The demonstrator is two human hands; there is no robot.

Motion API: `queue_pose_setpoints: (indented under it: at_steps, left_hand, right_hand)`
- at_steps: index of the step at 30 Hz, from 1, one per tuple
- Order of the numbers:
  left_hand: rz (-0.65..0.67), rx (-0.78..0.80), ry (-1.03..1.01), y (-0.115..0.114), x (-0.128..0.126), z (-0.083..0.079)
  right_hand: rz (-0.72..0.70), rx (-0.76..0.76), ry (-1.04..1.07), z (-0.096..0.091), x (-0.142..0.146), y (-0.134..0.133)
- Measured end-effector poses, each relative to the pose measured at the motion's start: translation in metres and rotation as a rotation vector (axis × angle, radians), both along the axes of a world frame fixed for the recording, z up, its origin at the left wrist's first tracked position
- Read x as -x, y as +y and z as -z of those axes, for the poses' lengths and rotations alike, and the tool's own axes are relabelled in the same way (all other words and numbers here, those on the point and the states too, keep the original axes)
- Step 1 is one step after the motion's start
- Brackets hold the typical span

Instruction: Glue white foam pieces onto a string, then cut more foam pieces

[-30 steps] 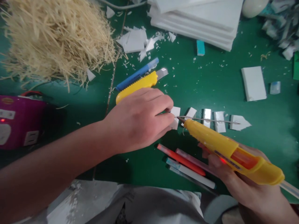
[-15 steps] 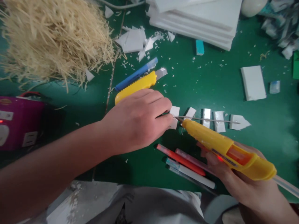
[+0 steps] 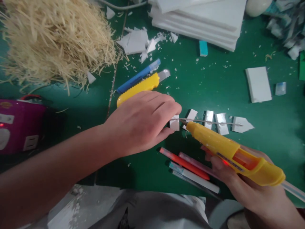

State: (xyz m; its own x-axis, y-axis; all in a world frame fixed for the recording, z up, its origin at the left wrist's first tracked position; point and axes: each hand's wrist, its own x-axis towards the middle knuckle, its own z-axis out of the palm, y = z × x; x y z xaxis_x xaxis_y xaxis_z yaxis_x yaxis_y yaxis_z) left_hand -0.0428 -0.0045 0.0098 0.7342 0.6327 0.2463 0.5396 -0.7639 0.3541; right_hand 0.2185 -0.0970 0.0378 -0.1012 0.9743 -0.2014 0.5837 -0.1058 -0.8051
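Note:
My left hand [image 3: 145,122] is closed on a small white foam piece [image 3: 175,123], its fingers at the upper and lower edges. A thin string [image 3: 200,121] runs from there across a row of several white foam pieces, ending on a pointed foam piece [image 3: 242,124] at the right. My right hand [image 3: 232,178] grips a yellow glue gun [image 3: 214,140] from below, with a clear glue stick [image 3: 294,190] out of its back. The gun's nozzle points left and is at the string, just right of the held piece.
A yellow utility knife [image 3: 139,86] with blade out lies beside a blue marker [image 3: 139,75]. Several pens, including a red pen [image 3: 190,165], lie nearer me. Straw [image 3: 57,41], stacked foam sheets [image 3: 197,22], foam scraps [image 3: 134,41] and a purple box [image 3: 20,124] surround the work.
My left fingers have shifted slightly right and spread around the end foam piece. The other foam pieces and string have slid slightly left. The glue gun has moved barely right.

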Motion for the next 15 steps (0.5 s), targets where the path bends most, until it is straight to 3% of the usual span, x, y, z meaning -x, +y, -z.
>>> queue_pose_setpoints:
  at_steps: [5,15]
  left_hand:
    - [-0.043,0.016,0.026,-0.0017,0.0016,-0.0005]
    - [0.0,-0.011,0.06,-0.0039,-0.0002,-0.0018]
  right_hand:
    - [-0.008,-0.025,0.02,0.0013,0.0022,-0.0022]
    - [-0.126,-0.085,0.021,0.0046,-0.0033,0.0061]
